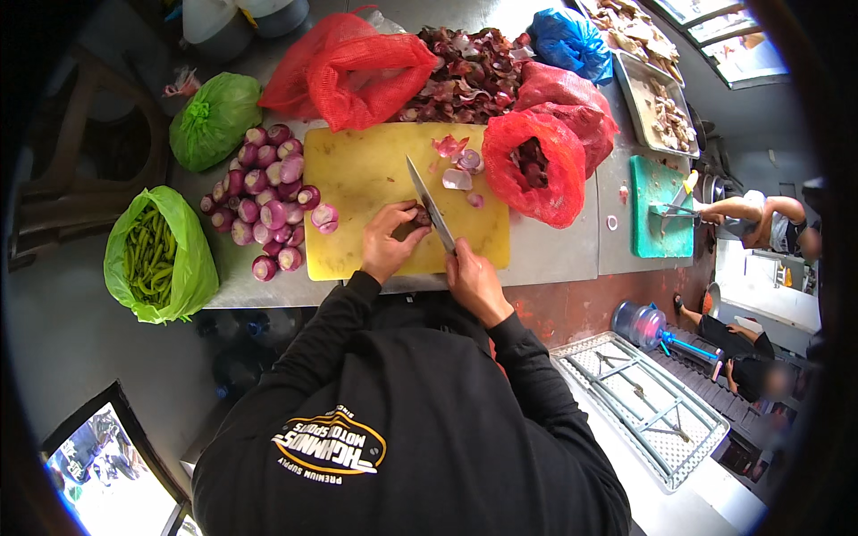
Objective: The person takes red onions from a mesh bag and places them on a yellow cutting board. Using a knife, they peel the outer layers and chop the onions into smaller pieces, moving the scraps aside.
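Note:
My left hand (391, 240) steadies a dark red onion (421, 217) on the yellow cutting board (348, 167), with thumb and fingers around it. In my right hand (474, 278) is the handle of a kitchen knife (429, 201); its blade points up and away, against or just beside the onion's right side. Whether the edge has entered the onion I cannot tell. Onion pieces (457, 179) and bits of skin (450, 145) lie at the board's upper right. Peeled red onions (255, 181) are heaped left of the board, one resting on its left edge.
Around the board stand red mesh bags (566, 167), a heap of onion skins (462, 74), a green bag of chili peppers (153, 258), a tied green bag (214, 120) and a blue bag (570, 43). A green board (660, 234) and people are at the right.

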